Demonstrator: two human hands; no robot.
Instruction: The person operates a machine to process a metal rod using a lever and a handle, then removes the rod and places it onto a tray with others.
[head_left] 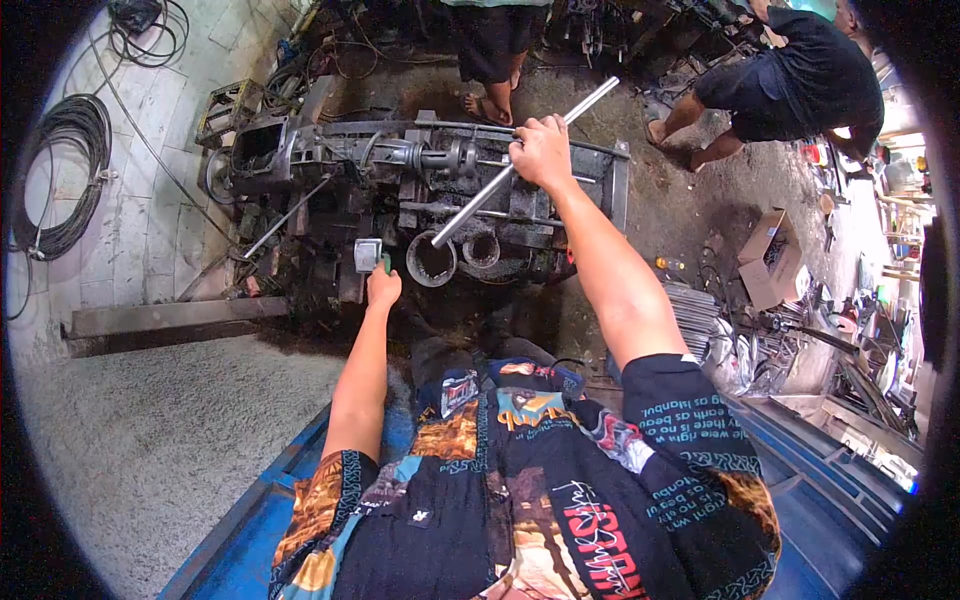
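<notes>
My right hand is closed round a long shiny metal rod, which slants over the machine from lower left to upper right. Lower down and to the left, my left hand is closed at a green handle, beside a pale square metal block. Between the hands lies the greasy machine, with a round chuck-like part and long bars. Two round metal cups stand at its near side, a larger one and a smaller one. The rod's lower end is over the larger cup.
One person stands behind the machine, and another person bends at the upper right. A cable coil hangs at the left. An open cardboard box and stacked rods lie right. A metal beam lies at the left.
</notes>
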